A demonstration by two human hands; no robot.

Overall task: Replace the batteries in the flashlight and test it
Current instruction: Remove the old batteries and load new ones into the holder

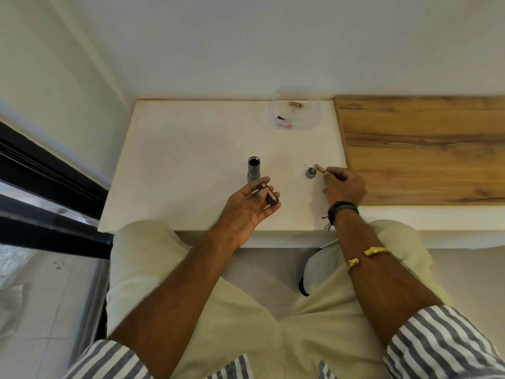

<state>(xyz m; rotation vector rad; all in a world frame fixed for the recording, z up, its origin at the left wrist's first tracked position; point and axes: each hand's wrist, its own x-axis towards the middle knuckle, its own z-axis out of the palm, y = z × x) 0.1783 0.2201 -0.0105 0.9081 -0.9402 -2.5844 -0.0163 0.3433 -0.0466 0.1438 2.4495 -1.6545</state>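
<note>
Head view: the flashlight (254, 170) stands upright on the white table (191, 160) just left of the middle of the frame, its open end up and dark inside. Its cap (310, 172) sits apart from it, to the right, at about the same height in the frame.

The left hand (246, 210) lies palm up just below the flashlight. Its fingers are loosely curled under a battery holder (269, 196), which lies across them with its long axis running from upper left to lower right. At least one tan battery shows in it.

The right hand (345, 186) is right of centre, its fingers (332, 170) pinching one battery (319, 168). That battery points up and left, and its free end is over or against the cap; I cannot tell whether they touch.

The coming move likely turns on the gap between the hands. The holder lies left of and slightly below the pinched battery, with bare table between and nothing in the way. I cannot tell whether this battery is fresh or spent.

A clear plastic box (314, 124) sits at the upper middle, well apart from both hands, with a loose battery (295, 104) and some small bits inside. A wooden board (423, 149) fills the right side
</note>
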